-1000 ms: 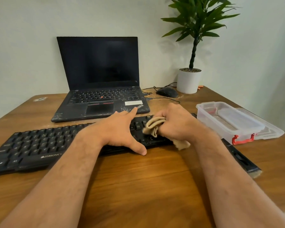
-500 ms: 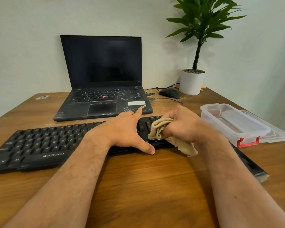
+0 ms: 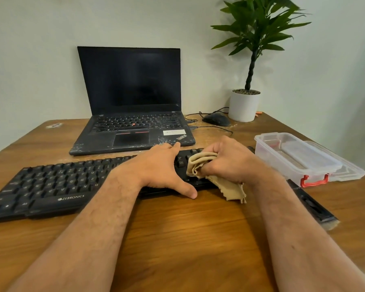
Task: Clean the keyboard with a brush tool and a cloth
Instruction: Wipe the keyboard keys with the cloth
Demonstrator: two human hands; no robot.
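A black Zebronics keyboard (image 3: 57, 184) lies across the wooden table (image 3: 177, 232). My left hand (image 3: 158, 169) rests flat on the keyboard's middle, thumb over its front edge and fingers straight. My right hand (image 3: 230, 159) grips a bunched beige cloth (image 3: 200, 163) and presses it on the keys at the keyboard's right part; a loose corner of the cloth hangs onto the table. A black brush tool (image 3: 312, 204) with pale bristles lies on the table to the right of my right forearm. The keyboard's right end is hidden by my hand.
An open black laptop (image 3: 133, 114) stands behind the keyboard. A black mouse (image 3: 216, 119) with a cable and a white potted plant (image 3: 243, 105) sit at the back right. A clear plastic box (image 3: 293, 157) with red clips lies on its lid at the right.
The camera view has shifted slightly. My right hand with the cloth has moved a little over the keys on the right part; my left hand stays on the keyboard.
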